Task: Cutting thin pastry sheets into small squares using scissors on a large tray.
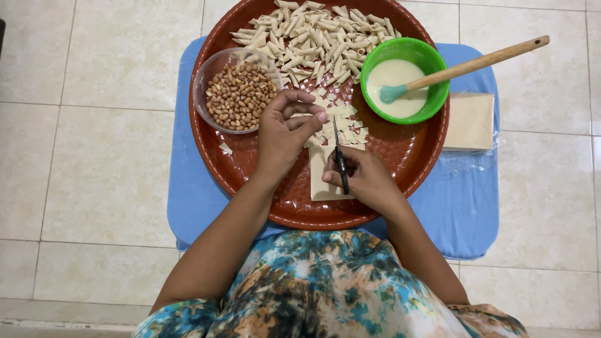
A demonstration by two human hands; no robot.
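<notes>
My right hand (366,178) grips a black-handled knife (340,159), its blade pointing away from me over a pale wrapper sheet (322,178) on the round brown woven tray (250,163). My left hand (285,131) rests on the sheet's far part, fingers curled and pinching at small cut squares (347,122) of wrapper. A heap of rolled pale pastry pieces (316,37) fills the tray's far side. A clear bowl of peanuts (238,94) sits just left of my left hand.
A green bowl of white paste (404,78) holds a wooden-handled brush (476,62) on the tray's right. A stack of wrapper sheets in clear plastic (469,122) lies on the blue cloth-covered stool (463,200). Tiled floor surrounds it.
</notes>
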